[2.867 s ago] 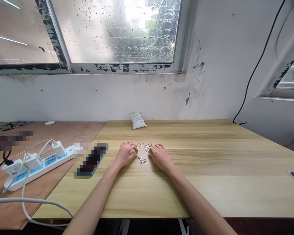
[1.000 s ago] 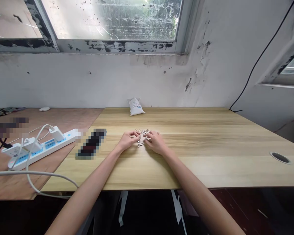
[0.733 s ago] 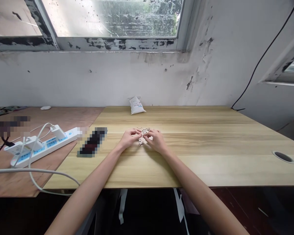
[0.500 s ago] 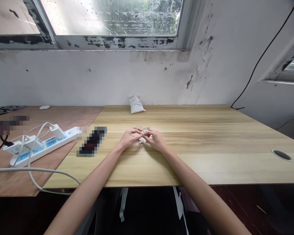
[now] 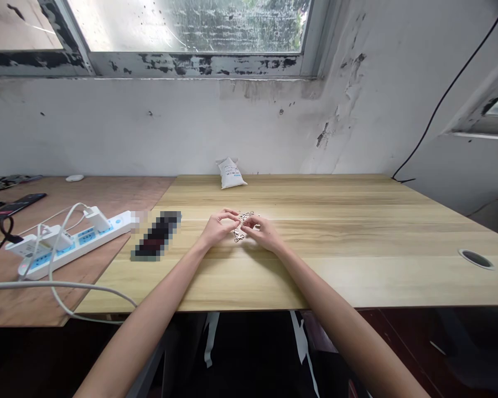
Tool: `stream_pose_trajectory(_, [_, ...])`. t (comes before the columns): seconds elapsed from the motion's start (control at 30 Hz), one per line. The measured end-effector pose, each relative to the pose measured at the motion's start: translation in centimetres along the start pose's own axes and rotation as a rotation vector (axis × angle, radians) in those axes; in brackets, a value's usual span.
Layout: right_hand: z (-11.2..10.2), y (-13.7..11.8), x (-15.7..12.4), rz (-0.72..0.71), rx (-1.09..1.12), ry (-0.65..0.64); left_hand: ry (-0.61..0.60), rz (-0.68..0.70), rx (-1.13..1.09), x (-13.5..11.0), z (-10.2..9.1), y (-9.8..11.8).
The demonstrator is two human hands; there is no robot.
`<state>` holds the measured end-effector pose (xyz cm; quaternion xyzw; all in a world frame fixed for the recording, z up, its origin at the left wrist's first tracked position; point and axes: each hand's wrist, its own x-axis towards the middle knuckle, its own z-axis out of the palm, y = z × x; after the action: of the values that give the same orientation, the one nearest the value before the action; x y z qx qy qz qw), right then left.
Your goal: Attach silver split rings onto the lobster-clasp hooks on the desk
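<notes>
Small shiny metal pieces (image 5: 238,236), some of them ring-like, lie in a loose cluster on the light wooden tabletop (image 5: 336,249). Over the left side of this cluster is my left hand (image 5: 221,228), closed in a pinch with thumb and forefinger tips together. My right hand (image 5: 262,232) faces it from the other side, also pinching, its fingertips close to the left ones. Whatever sits between the fingertips is too small to name. More of the metal pieces show just beyond and between the hands.
A white printed packet (image 5: 231,173) lies near the wall. On the left are a blurred dark object (image 5: 156,236), a white power strip (image 5: 81,243) with chargers and cables, and a dark phone (image 5: 20,205). A round cable hole (image 5: 476,258) is at the right.
My fingertips have drawn slightly apart, and the gap between my left thumb and forefinger looks wider. The whole view has shifted up a little.
</notes>
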<state>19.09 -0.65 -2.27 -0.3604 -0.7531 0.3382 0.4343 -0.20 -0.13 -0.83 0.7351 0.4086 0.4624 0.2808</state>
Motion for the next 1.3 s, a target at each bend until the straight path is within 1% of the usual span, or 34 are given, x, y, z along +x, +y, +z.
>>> stream_pose_trajectory(0.27, [-0.4,0.0,0.2,0.104,0.113,-0.075,0.017,0.126,0.154,-0.3,0.2,0.2])
stream_pose_trajectory(0.47, [-0.3,-0.3,0.1,0.153,0.104,-0.042,0.001,0.224,0.248,-0.6,0.5,0.8])
stream_pose_trajectory(0.6, [-0.4,-0.6,0.0,0.156,0.095,-0.044,-0.015,0.237,0.232,-0.6,0.5,1.0])
stream_pose_trajectory(0.8, [-0.5,-0.5,-0.1,0.147,0.087,-0.056,-0.070,0.189,0.118,-0.5,0.3,1.0])
stream_pose_trajectory(0.97, [-0.6,-0.5,0.0,0.126,0.063,-0.072,-0.086,0.105,0.018,-0.3,0.2,0.7])
stream_pose_trajectory(1.13, [-0.7,-0.7,-0.1,0.077,0.048,-0.110,-0.092,0.011,-0.054,-0.1,0.2,0.6])
stream_pose_trajectory(1.3, [-0.8,-0.8,-0.3,0.045,0.056,-0.130,-0.160,-0.049,-0.104,-0.2,0.0,0.9])
